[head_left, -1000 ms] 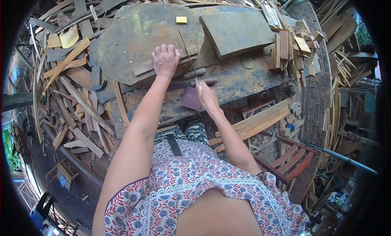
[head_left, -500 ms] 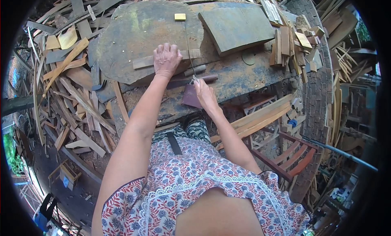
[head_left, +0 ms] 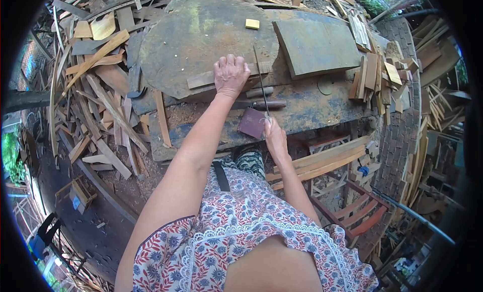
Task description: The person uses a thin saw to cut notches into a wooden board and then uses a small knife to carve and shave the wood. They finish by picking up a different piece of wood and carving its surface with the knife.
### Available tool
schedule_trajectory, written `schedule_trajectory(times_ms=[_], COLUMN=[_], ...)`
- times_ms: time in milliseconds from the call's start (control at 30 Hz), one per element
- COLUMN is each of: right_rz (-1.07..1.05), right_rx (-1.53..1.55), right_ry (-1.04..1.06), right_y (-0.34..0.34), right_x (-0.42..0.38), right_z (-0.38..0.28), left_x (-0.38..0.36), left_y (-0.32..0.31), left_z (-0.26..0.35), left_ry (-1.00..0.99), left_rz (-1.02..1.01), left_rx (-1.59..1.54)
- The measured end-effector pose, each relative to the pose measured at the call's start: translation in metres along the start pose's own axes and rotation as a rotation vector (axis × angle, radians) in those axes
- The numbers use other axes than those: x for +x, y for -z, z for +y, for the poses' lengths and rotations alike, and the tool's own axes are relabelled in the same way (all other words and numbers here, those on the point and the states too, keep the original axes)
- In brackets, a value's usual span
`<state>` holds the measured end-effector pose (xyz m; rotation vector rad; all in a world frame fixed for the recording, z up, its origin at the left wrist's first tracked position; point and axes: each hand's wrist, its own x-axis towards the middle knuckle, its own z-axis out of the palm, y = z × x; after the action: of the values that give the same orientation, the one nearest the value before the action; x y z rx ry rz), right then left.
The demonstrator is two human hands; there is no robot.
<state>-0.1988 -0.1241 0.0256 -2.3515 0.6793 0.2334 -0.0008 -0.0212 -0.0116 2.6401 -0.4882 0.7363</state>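
Note:
My left hand [head_left: 231, 76] is closed in a fist over a narrow wood strip [head_left: 201, 81], pressing it on the thick rounded wooden slab [head_left: 166, 48]. My right hand [head_left: 276, 141] grips the near end of a narrow-bladed saw [head_left: 262, 80]. Its thin dark blade lies across the strip close to the right end. The saw's handle is mostly hidden by my fingers. Beside my right hand lies a flat reddish-brown square piece [head_left: 251, 123]. Just beyond it are a dark tool with a brown handle [head_left: 270, 104] and a short grey cylinder [head_left: 260, 92].
A small yellow block [head_left: 252, 24] sits on the slab. To its right rests a thick grey-green board [head_left: 322, 48]. Upright wood offcuts [head_left: 371, 73] crowd the table's right end. Scrap wood [head_left: 108, 111] is heaped at left. A reddish wooden chair [head_left: 357, 211] stands at right.
My right hand has drawn the saw back toward my body across the strip. My left hand stays pressed on the strip. The whole view has shifted, so things appear farther right.

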Motion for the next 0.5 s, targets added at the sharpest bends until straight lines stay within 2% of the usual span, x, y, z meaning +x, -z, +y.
schedule_trajectory(times_ms=[233, 300, 367, 500], right_rz=[0.037, 0.043, -0.031, -0.044], right_rx=[0.024, 0.035, -0.006, -0.042], right_ry=[0.101, 0.129, -0.027, 0.034], right_y=[0.003, 0.002, 0.005, 0.008], right_x=[0.053, 0.038, 0.012, 0.018], right_z=[-0.026, -0.011, 0.002, 0.002], left_x=[0.001, 0.001, 0.003, 0.0], left_y=[0.002, 0.002, 0.001, 0.001], left_z=[0.003, 0.002, 0.002, 0.003], left_ry=[0.05, 0.044, 0.044, 0.052], left_rz=[0.013, -0.003, 0.005, -0.017], left_rx=[-0.021, -0.009, -0.005, -0.022])
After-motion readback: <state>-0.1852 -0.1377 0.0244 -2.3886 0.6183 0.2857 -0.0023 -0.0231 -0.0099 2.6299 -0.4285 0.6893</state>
